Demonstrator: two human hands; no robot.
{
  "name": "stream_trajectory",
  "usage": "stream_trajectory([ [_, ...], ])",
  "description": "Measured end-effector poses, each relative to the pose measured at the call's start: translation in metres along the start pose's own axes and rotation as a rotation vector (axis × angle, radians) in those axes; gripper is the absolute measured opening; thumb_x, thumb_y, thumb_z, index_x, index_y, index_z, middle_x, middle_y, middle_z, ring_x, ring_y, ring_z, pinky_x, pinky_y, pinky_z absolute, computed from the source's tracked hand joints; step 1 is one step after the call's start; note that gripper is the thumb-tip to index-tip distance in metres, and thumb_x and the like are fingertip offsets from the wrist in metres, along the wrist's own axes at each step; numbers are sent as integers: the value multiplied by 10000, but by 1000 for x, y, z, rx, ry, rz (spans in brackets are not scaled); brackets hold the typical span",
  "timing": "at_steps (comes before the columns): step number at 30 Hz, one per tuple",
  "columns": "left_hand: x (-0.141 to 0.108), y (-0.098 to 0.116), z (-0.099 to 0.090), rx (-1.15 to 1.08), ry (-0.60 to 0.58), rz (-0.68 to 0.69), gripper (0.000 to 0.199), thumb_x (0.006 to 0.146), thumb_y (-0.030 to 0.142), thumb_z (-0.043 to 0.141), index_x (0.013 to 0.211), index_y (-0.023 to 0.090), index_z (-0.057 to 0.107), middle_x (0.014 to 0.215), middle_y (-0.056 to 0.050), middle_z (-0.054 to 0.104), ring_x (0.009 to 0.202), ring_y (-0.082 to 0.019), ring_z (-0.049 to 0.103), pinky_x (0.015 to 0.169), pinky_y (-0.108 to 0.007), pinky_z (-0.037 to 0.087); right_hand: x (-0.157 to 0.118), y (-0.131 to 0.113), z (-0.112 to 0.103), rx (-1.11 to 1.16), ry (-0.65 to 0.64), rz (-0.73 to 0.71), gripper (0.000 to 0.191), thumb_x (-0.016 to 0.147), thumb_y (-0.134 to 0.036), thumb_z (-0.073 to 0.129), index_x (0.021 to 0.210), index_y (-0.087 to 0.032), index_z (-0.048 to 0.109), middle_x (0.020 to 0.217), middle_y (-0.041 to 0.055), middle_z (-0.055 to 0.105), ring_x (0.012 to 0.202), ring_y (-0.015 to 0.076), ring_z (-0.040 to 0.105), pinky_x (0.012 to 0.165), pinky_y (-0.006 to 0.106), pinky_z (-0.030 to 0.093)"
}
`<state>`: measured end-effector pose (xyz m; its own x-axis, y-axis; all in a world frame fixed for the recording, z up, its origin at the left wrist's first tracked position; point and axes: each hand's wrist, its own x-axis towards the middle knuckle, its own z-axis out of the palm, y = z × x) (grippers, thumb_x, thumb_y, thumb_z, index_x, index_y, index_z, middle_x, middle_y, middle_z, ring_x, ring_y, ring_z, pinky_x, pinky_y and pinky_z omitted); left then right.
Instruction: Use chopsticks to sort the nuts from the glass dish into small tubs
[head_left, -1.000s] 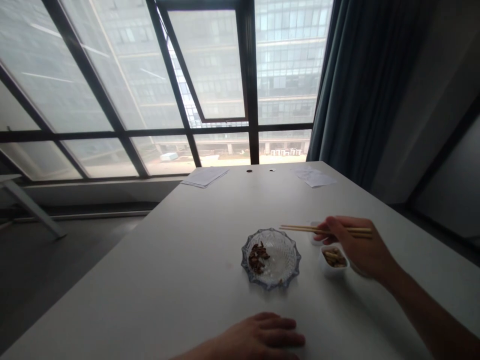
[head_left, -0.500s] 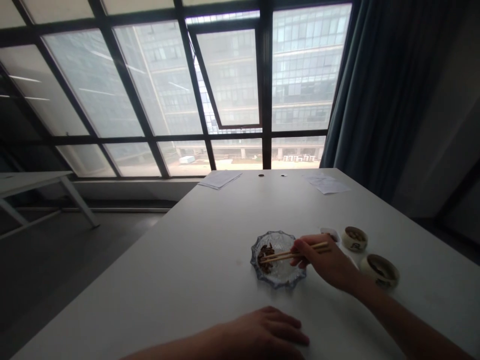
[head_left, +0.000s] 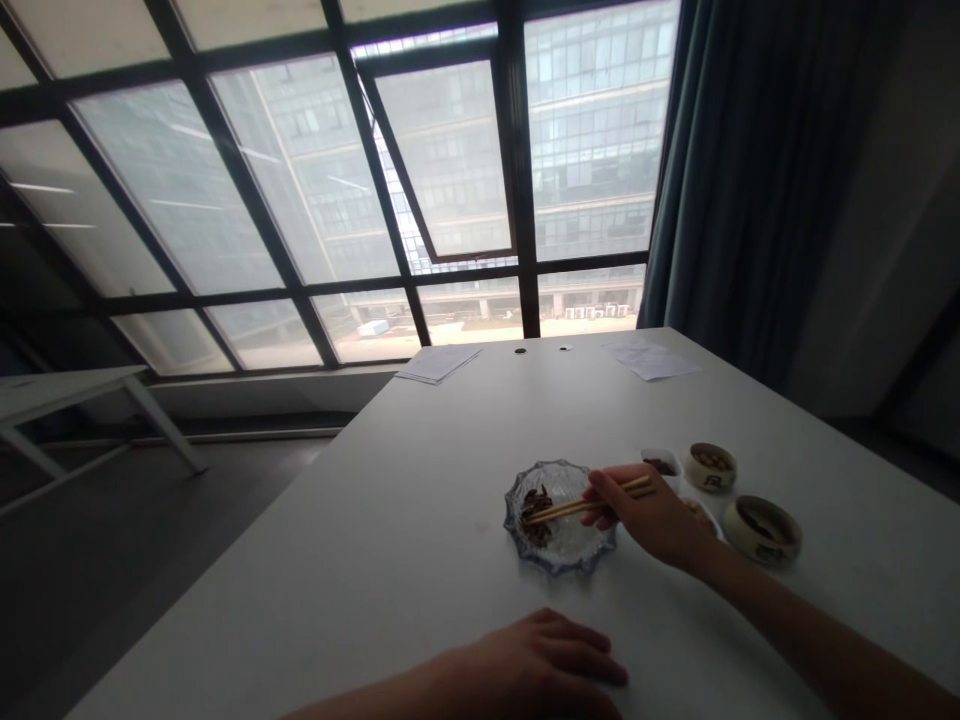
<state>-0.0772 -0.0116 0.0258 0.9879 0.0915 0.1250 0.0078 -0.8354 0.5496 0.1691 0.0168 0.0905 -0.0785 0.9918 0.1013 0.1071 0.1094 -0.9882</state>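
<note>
My right hand (head_left: 649, 505) grips a pair of wooden chopsticks (head_left: 574, 508) over a clear glass dish (head_left: 561, 560) with a scalloped rim. The chopstick tips touch a small heap of dark brown, dried-looking pieces (head_left: 536, 520) at the dish's left side; whether a piece is pinched between them I cannot tell. My left hand (head_left: 544, 660) lies flat on the white table, fingers stretched out, in front of the dish and apart from it.
Right of the dish stand two cream round bowls (head_left: 763, 530) (head_left: 712, 468) and two small white containers, one with dark pieces (head_left: 660, 463), one with pale pieces (head_left: 699, 515) partly behind my wrist. Papers (head_left: 439, 363) lie at the table's far end, before the windows.
The view has tilted slightly. My right hand has shifted a little, uncovering more of the white containers; the chopstick tips remain at the brown heap. My left hand stays on the table.
</note>
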Motion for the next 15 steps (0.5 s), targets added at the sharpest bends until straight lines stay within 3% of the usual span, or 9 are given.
stream_trajectory([
  [7,4,-4,0,0,8,9,341,1094,357,424,1319,246,656,1498,-65,626,1470,-237,506,1247,-375,343,-4,-2,0,-35,-107,-17,597,884,-716,676,871,-127,774,789,133,818,740,259,798,655,320,618],
  [15,4,-4,3,35,27,9,326,1044,395,535,1326,273,645,1478,-44,637,1461,-236,509,1253,-370,347,-3,-2,-1,-31,-58,-15,563,903,-690,675,878,-136,776,746,116,812,662,232,777,638,316,612],
])
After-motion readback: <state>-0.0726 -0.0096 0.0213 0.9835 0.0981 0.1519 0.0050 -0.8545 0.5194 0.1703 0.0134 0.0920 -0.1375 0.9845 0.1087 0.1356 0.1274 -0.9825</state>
